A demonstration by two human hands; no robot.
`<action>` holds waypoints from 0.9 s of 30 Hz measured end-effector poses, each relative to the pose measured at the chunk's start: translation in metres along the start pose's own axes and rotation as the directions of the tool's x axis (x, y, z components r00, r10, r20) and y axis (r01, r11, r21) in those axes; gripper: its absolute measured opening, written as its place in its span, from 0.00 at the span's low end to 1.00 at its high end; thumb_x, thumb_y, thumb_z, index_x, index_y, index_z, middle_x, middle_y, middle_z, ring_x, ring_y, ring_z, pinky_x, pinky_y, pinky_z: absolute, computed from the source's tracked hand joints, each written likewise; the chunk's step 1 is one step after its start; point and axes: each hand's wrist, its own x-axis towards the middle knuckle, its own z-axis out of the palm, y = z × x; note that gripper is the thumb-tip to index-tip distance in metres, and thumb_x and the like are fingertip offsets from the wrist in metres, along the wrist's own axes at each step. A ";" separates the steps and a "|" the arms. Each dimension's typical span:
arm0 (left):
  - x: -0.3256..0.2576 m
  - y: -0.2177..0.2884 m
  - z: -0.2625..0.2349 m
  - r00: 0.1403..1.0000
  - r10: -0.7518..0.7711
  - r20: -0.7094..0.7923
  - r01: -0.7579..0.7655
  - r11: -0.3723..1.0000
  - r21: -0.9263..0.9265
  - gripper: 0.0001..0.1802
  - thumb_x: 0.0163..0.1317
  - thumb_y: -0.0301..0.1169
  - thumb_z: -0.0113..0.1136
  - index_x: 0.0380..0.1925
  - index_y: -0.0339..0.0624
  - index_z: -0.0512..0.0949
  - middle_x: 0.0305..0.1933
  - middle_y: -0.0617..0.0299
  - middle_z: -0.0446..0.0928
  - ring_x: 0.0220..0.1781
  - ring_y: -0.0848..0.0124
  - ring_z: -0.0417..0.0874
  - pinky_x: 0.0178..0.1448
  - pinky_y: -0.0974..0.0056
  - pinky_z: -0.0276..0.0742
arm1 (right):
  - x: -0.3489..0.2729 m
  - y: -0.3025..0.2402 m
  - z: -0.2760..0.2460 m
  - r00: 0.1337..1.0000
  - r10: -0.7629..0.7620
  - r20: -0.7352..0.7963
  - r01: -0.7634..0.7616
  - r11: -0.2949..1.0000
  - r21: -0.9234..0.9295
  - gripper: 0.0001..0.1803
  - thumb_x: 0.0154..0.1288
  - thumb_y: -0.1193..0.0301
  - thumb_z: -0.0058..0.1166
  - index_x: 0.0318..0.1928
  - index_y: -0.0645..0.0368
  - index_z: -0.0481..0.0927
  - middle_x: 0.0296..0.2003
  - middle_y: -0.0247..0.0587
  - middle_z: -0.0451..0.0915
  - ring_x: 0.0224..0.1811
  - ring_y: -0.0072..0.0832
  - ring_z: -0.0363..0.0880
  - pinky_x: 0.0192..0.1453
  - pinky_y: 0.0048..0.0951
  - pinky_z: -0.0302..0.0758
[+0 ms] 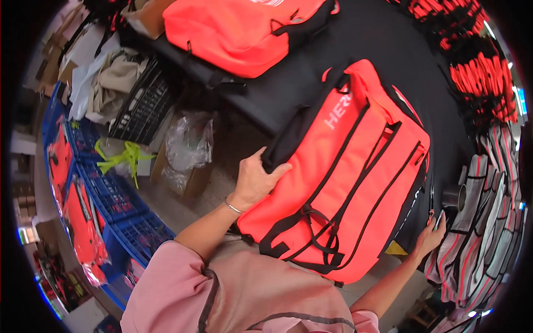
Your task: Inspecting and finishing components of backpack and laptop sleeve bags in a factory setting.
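Observation:
A bright red-orange backpack (333, 183) with black straps, black piping and white lettering lies tilted before me on a black-covered table (383, 39). My left hand (254, 180) is closed on its left edge, thumb on the red-orange fabric and fingers over the black side panel. At the table's right edge, my right hand (430, 237) is closed round something thin, with a pale tip showing, that I cannot make out. Close above that hand hangs a small zip pull (431, 213). A black strap loop (319, 236) rests on the backpack's near end.
Another red-orange bag (239, 39) lies at the table's far left. Blue crates (119, 194) with wrapped red-orange pieces, a black crate (139, 105) and a cardboard box (194, 180) holding clear plastic stand left. Grey striped pieces (477, 222) are stacked right, red-and-black piles (480, 80) behind.

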 end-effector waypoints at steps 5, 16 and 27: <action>-0.007 -0.013 0.007 0.930 0.318 -0.185 -0.268 0.930 0.251 0.17 0.49 0.31 0.73 0.33 0.32 0.77 0.29 0.47 0.76 0.30 0.54 0.77 0.36 0.58 0.74 | -0.019 -0.200 0.004 0.944 -0.278 0.180 0.113 0.780 0.616 0.19 0.70 0.75 0.52 0.59 0.62 0.75 0.51 0.43 0.80 0.49 0.26 0.79 0.55 0.26 0.73; -0.024 -0.015 0.009 0.889 0.435 -0.143 -0.391 0.883 0.259 0.24 0.41 0.23 0.66 0.43 0.34 0.74 0.40 0.53 0.78 0.42 0.53 0.78 0.42 0.55 0.78 | -0.100 -0.399 0.023 0.647 -0.550 0.528 0.356 0.830 0.429 0.28 0.58 0.52 0.63 0.17 0.67 0.75 0.12 0.54 0.71 0.15 0.45 0.74 0.22 0.40 0.71; -0.020 -0.020 -0.025 0.894 0.108 0.435 0.006 0.967 -0.253 0.35 0.48 0.38 0.75 0.55 0.34 0.75 0.50 0.51 0.81 0.53 0.68 0.81 0.59 0.61 0.75 | -0.086 -0.342 0.075 0.505 -0.492 0.709 -0.794 0.056 0.605 0.13 0.70 0.66 0.53 0.27 0.53 0.73 0.19 0.25 0.71 0.16 0.11 0.66 0.18 0.13 0.58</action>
